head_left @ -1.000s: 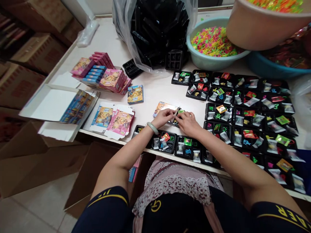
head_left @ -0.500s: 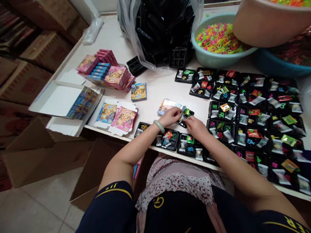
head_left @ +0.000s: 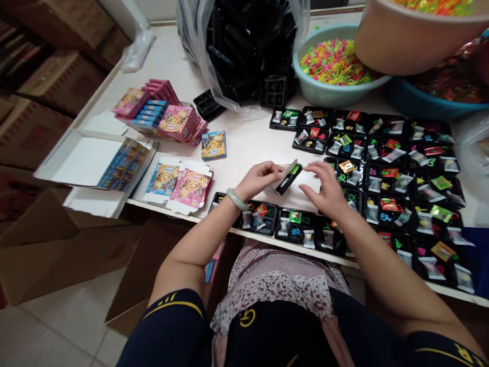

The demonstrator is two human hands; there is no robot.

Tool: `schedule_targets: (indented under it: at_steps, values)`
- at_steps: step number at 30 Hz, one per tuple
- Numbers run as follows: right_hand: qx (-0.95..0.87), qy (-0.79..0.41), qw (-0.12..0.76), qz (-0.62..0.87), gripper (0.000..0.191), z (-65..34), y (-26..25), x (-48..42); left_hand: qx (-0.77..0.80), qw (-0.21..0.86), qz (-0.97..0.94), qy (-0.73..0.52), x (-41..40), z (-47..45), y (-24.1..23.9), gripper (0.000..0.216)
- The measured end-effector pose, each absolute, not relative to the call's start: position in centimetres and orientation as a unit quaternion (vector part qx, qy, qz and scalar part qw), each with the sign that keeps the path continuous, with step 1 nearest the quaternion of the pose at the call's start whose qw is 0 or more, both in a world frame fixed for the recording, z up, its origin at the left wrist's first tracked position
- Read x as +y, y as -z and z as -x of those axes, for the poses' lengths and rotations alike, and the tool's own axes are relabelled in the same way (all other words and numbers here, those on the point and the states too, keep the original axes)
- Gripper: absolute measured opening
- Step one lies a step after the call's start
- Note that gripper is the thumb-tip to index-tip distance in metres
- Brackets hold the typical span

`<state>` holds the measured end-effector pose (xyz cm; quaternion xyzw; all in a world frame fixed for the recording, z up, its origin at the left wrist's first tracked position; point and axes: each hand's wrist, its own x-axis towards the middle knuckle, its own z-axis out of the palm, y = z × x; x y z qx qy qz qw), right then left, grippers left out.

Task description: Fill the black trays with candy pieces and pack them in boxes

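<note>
My left hand (head_left: 259,179), with a pale green bangle on the wrist, pinches a small carton (head_left: 289,177) that stands tilted above the table, a black tray showing at its open end. My right hand (head_left: 329,189) hovers just right of the carton with fingers curled and spread, holding nothing. Below my hands a row of filled black trays (head_left: 296,227) lies along the table's front edge. Many more filled trays (head_left: 397,173) cover the table to the right.
Flat printed cartons (head_left: 179,184) and stacked pink and blue boxes (head_left: 164,113) lie at left beside an open white box (head_left: 91,163). A plastic bag of empty black trays (head_left: 248,46) stands at the back. Basins of bright small pieces (head_left: 336,63) sit back right. Cardboard boxes stand on the floor.
The carton has been lifted off the table and tipped up in my left hand. My right hand has let go and drawn away to the right.
</note>
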<state>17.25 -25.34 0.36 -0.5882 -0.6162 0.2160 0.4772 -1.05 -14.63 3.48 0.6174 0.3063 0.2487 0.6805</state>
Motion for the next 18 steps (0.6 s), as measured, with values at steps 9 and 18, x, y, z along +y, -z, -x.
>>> schedule_targets:
  at_steps: [9, 18]
  values:
    - [-0.639, -0.212, 0.410, 0.615, 0.029, -17.9, -5.9, -33.5, 0.233, 0.734, -0.562, -0.302, -24.3, 2.9, -4.5, 0.056]
    - [-0.488, -0.330, 0.470, 0.657, 0.038, -14.6, 0.5, -42.1, 0.329, 0.636, -0.626, -0.310, -32.3, 6.7, 0.6, 0.036]
